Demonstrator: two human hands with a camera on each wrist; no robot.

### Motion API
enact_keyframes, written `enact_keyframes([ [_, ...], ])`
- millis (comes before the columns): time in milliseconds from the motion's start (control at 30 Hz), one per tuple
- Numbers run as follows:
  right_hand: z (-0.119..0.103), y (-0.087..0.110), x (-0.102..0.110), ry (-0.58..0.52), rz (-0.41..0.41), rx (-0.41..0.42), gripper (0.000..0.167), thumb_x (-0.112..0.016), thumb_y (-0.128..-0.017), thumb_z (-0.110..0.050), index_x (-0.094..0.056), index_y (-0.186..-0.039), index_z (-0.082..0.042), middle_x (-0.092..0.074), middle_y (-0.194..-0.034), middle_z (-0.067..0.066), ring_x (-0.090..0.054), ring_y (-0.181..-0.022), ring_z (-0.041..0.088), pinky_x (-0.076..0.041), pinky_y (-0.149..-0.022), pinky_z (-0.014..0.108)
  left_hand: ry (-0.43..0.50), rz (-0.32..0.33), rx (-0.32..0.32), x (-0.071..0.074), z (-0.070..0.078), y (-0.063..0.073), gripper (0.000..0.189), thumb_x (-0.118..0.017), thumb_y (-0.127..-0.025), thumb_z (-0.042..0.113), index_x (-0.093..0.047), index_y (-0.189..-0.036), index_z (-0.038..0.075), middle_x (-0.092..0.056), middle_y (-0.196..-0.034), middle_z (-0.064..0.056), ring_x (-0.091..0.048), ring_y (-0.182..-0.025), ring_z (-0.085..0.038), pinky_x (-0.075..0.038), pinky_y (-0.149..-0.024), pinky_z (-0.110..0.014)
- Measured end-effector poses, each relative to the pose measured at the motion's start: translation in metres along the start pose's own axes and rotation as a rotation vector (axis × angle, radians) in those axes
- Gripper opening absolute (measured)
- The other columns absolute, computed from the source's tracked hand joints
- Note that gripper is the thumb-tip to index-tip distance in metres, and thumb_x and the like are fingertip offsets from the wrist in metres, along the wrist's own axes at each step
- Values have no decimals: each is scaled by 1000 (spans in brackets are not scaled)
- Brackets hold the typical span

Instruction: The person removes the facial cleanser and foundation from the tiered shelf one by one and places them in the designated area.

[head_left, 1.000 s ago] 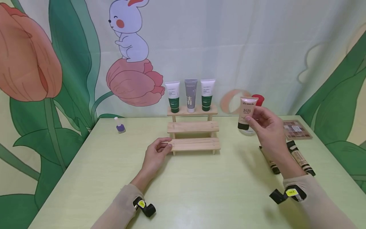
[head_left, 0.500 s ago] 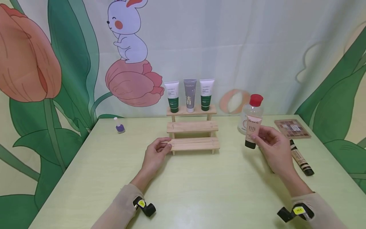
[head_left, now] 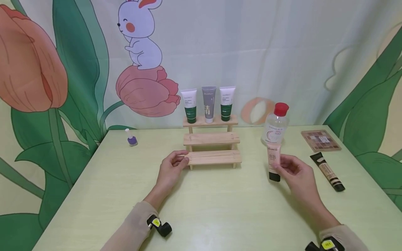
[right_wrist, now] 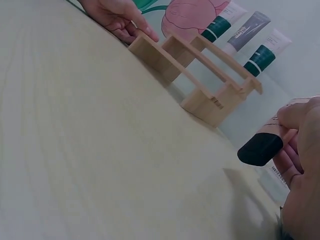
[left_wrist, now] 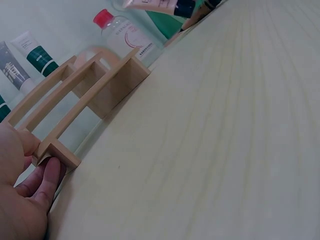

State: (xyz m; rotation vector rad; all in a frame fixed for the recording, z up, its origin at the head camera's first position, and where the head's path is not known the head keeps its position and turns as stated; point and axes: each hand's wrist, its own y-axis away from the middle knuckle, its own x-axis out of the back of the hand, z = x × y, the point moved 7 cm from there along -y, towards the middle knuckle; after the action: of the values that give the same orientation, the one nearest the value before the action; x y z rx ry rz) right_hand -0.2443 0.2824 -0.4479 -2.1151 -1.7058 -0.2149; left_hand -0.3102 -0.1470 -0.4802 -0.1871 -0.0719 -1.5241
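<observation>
My right hand (head_left: 296,176) pinches a pink BB cream tube (head_left: 272,157) with a black cap, held upright, cap down, above the table at the right. In the right wrist view its black cap (right_wrist: 260,149) points toward the table. With thumb and fingers, my left hand (head_left: 171,170) grips the left end of the lowest step of a three-step wooden rack (head_left: 213,158). On the top step stand two white-and-green tubes, the left one (head_left: 189,106) and the right one (head_left: 226,104), with a grey-purple tube (head_left: 208,104) between them.
Behind the BB cream stands a clear bottle (head_left: 275,129) with a red cap. Farther right lie an eyeshadow palette (head_left: 321,140) and a black-and-beige tube (head_left: 328,172). A small purple nail polish bottle (head_left: 132,139) stands at the left. A printed curtain (head_left: 201,52) hangs behind.
My right hand has brought the BB cream tube down and nearer, uncovering the red-capped bottle. A second black-and-beige tube is now hidden by that hand. My left hand has stayed on the rack.
</observation>
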Motion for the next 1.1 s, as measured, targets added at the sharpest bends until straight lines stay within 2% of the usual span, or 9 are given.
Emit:
enact_keyframes([
  [200, 5, 5, -8, 15, -34, -18, 49, -84, -103, -34, -72, -139, -4, -73, -120, 13, -67, -100, 10, -59, -83, 15, 6, -1, 2, 0, -1, 0, 26, -76, -108, 14, -77, -134, 11, -78, -115, -13, -72, -100, -17, -56, -82, -21],
  [433, 8, 7, -12, 57, -37, -40, 50, -83, -104, -34, -70, -140, -2, -71, -121, 17, -66, -100, 11, -59, -83, 14, -5, 1, 3, 0, 0, 0, 26, -76, -108, 13, -77, -134, 12, -77, -116, -14, -71, -100, -17, -56, -82, -21],
  [733, 16, 6, -15, 124, -25, -78, 47, -85, -102, -31, -73, -136, -1, -73, -118, 16, -68, -94, 8, -58, -78, 15, -16, 10, 6, 0, 1, 1, 26, -76, -108, 12, -77, -133, 12, -77, -114, -13, -71, -99, -16, -56, -82, -20],
  [900, 17, 8, -18, 181, -27, -92, 44, -86, -102, -30, -74, -134, -4, -73, -118, 14, -69, -96, 13, -58, -79, 13, -13, 9, 8, 0, 0, 1, 26, -76, -108, 11, -77, -133, 12, -77, -114, -13, -71, -100, -16, -57, -82, -20],
  [1100, 11, 8, -19, 238, 0, -54, 36, -86, -101, -22, -75, -130, -3, -75, -113, 15, -70, -94, 18, -57, -75, 13, -10, 5, 3, 0, 1, 0, 26, -76, -108, 12, -77, -134, 13, -77, -115, -14, -72, -100, -18, -57, -83, -21],
])
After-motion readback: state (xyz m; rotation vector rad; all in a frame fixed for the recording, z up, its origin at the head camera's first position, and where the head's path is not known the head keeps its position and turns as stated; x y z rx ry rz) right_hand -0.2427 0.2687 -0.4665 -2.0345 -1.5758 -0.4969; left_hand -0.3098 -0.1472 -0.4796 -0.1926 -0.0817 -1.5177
